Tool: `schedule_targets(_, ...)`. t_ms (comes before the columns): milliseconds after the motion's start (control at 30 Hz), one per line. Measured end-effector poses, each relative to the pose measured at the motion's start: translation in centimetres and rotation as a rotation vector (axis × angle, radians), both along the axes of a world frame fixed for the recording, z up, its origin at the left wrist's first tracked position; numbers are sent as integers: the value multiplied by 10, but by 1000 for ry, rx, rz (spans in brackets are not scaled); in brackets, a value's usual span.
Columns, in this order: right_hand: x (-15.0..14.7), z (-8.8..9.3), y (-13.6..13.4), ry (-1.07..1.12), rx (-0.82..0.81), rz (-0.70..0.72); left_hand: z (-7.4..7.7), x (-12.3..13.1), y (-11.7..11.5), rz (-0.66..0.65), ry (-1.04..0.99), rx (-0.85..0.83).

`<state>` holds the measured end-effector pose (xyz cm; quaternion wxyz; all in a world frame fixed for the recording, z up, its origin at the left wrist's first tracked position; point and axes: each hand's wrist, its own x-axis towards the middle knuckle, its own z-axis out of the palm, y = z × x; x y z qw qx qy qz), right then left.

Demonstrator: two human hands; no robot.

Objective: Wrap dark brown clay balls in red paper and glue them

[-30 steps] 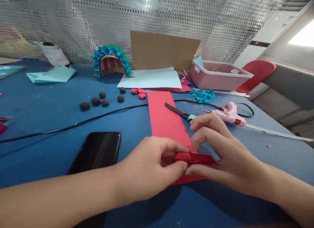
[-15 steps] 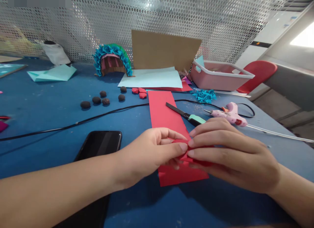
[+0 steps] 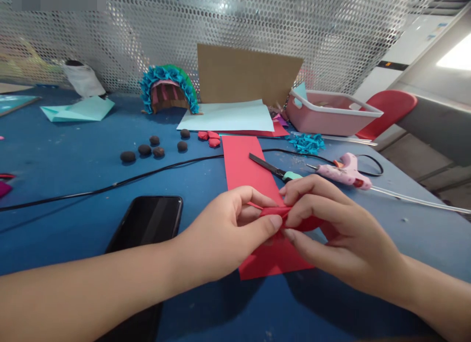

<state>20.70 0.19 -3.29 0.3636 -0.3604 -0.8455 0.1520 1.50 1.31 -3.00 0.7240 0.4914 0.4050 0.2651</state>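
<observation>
Between my two hands is a folded piece of red paper [image 3: 274, 212]. My left hand [image 3: 235, 229] pinches its left end, thumb on top. My right hand [image 3: 334, 222] grips the other end with bent fingers, which partly cover the paper. Beneath both hands a long red paper strip [image 3: 245, 168] lies flat on the blue table. A cutter with a black blade and mint handle [image 3: 292, 176] rests across the strip, its handle end hidden by my right hand. Small folded red paper pieces [image 3: 209, 137] lie just beyond the strip.
A black phone [image 3: 147, 219] lies under my left forearm. Several dark balls [image 3: 144, 150] and a black cable [image 3: 110, 186] are at left. At right are a pink glue gun [image 3: 346, 172], blue paper scraps [image 3: 307, 144] and a pink basket [image 3: 327, 118]. A blue-fringed arch [image 3: 169, 77] stands behind.
My right hand has turned, its thumb now showing below and its fingers more bent around the red paper. My left hand keeps its pinch.
</observation>
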Motion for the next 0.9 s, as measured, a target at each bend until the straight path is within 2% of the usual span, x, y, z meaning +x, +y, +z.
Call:
schedule_targets(100, 0, -3, 0, 46, -25, -33, 1, -1, 0, -10, 15, 27)
schedule_targets(167, 2, -4, 2, 51, 29, -23, 1, -2, 0, -8, 2, 21)
schedule_targets(367, 13, 2, 11, -182, 424, 153, 2, -3, 1, 42, -138, -133)
schedule_targets(533, 19, 7, 13, -265, 590, 248, 0, -3, 4, -38, -158, -238)
schedule_targets(667, 19, 5, 7, -215, 580, 234, 2, -2, 4, -72, -116, -236)
schedule_targets(900, 15, 3, 7, -146, 418, 253, 1, -1, 2, -41, -48, -118)
